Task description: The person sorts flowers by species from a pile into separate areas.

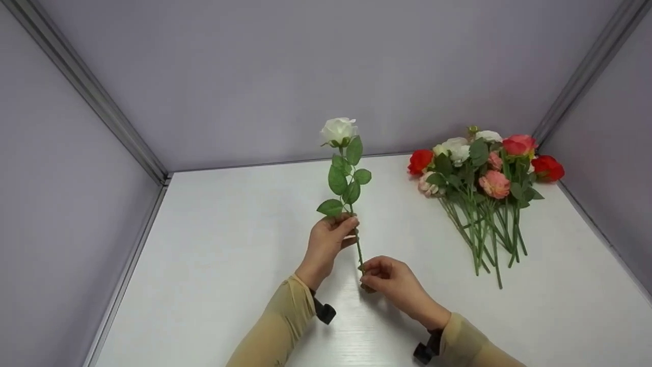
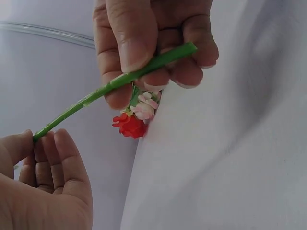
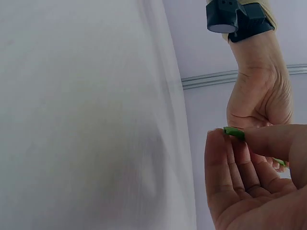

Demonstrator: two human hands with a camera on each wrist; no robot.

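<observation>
A single white rose (image 1: 338, 131) with green leaves stands nearly upright above the table in the head view. My left hand (image 1: 328, 243) pinches its stem just below the leaves. Lower down, near the stem's end, my right hand (image 1: 395, 283) holds the stem between thumb and fingers. In the left wrist view the green stem (image 2: 112, 85) runs from the left hand (image 2: 53, 177) up to the right hand (image 2: 153, 43), its cut end sticking out past those fingers. The right wrist view shows the stem tip (image 3: 234, 133) under the right thumb; the bloom is out of sight there.
Several loose flowers in red, pink and white lie in a pile (image 1: 494, 184) on the right of the white table (image 1: 229, 244), stems toward the front. Pale panels (image 1: 305, 66) wall in the back and sides. Each wrist wears a black camera (image 1: 325, 311).
</observation>
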